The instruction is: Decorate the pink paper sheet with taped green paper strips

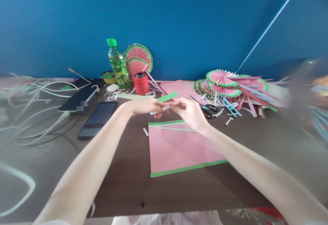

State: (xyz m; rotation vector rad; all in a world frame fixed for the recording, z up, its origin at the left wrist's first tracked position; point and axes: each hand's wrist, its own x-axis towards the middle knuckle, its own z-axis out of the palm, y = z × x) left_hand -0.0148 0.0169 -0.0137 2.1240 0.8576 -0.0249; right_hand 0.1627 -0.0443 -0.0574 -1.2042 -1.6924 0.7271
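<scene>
My left hand (144, 106) and my right hand (189, 112) meet above the brown table (123, 180), both pinching a narrow white paper strip (159, 109) between their fingertips. Just behind the fingers a green paper strip (167, 97) lies tilted. Under the hands lies a pink paper sheet (179, 148) with green bands along its far and near edges, and a thin pale strip across its top.
Black scissors (208, 109) lie right of my hands. Several pink-and-green paper fans (225, 83) and loose strips pile at the right. A green bottle (118, 64), a red tape roll (140, 83), two phones (97, 119) and white cables (38, 91) sit at the left.
</scene>
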